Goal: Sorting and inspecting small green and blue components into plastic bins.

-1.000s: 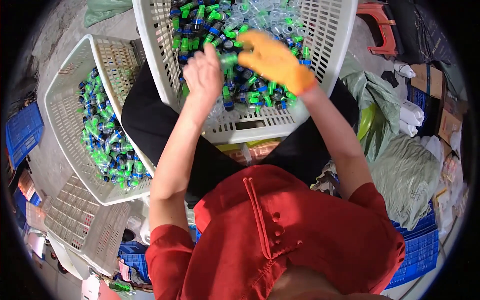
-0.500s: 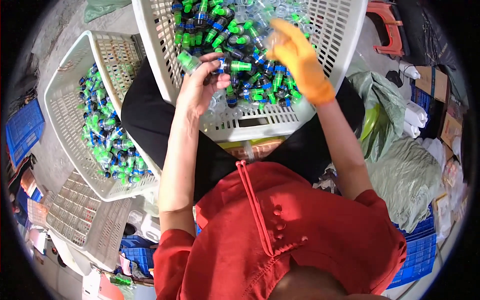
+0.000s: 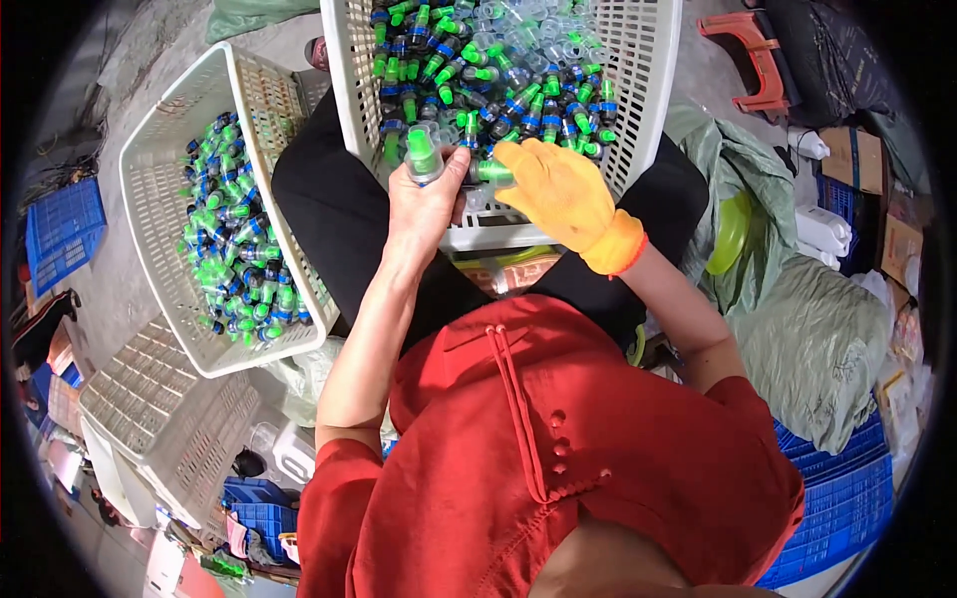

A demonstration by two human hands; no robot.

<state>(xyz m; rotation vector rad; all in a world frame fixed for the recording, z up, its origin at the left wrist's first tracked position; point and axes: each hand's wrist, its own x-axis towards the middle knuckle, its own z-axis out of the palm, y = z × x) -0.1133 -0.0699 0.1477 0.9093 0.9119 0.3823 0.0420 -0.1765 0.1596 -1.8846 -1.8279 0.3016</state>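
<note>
My bare left hand (image 3: 427, 204) is closed around a bottle cap with a green spout under a clear cover (image 3: 423, 151), which points up past the thumb. A second green-spouted bottle cap (image 3: 489, 171) lies sideways between my two hands. My right hand (image 3: 558, 194), in an orange-yellow glove, has its fingers closed on the green end of that second cap. Its other end is mostly hidden by my left hand. Both hands are over the near end of a white slotted basket (image 3: 653, 85), which holds many green, blue and black caps (image 3: 498, 85) and loose clear covers (image 3: 543, 30).
To the left stands another white basket (image 3: 150, 204), full of similar caps. An upturned pale crate (image 3: 140, 384) sits at the lower left, near a blue crate (image 3: 65, 229). At the right are green-grey sacks (image 3: 807, 339), a red plastic stool (image 3: 753, 60) and blue crates (image 3: 832, 508).
My right hand has come down and left from the clear covers to meet my left hand. The left hand has turned its covered cap upright. My view has shifted slightly.
</note>
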